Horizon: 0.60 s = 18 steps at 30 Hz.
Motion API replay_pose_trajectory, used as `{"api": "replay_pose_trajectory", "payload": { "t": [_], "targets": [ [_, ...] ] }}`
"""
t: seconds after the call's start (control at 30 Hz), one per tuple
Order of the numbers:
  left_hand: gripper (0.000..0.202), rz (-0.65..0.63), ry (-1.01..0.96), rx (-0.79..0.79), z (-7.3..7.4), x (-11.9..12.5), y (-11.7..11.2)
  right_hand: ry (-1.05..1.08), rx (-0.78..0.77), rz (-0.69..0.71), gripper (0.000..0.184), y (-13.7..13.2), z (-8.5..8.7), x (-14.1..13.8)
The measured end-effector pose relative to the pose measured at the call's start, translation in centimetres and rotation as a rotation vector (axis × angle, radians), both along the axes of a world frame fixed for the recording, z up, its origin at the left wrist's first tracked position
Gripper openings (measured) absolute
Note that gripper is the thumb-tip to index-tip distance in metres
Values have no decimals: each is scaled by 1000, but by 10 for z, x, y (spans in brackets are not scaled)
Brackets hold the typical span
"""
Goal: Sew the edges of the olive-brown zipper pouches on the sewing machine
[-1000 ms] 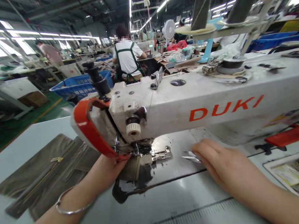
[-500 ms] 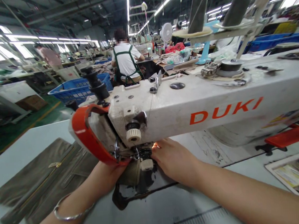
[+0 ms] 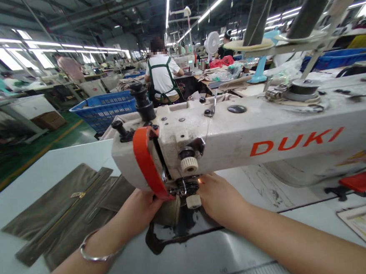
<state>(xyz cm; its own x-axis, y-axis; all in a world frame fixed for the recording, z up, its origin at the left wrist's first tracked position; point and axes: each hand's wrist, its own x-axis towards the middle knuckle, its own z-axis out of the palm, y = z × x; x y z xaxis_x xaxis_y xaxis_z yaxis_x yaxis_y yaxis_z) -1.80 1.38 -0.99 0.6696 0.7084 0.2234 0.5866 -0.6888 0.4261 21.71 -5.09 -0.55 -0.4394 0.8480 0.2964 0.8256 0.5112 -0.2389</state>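
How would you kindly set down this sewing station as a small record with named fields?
machine: white sewing machine with orange DUKI lettering
guard: orange strip at the machine's left end
fabric: olive-brown, with a zipper pull, spread on the table at left
left hand: by the fabric near the orange strip, fingertips hidden
right hand: beside the needle area, fingers partly hidden; any held item cannot be seen
left wrist: silver bracelet
behind: blue basket, co-worker in white shirt

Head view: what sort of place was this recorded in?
Probably a sewing factory: a DUKI sewing machine in front, thread cones above it, and a person in a white shirt farther back.
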Motion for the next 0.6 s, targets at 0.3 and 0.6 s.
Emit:
{"api": "replay_pose_trajectory", "payload": {
  "t": [0.3,0.6],
  "targets": [
    [28,-28,60,71,13,10,-6,10,-51,-340,20,-21,15,41],
    [55,543,264,263,9,-128,41,0,-35,163,29,-44,13,-4]
  ]
}}
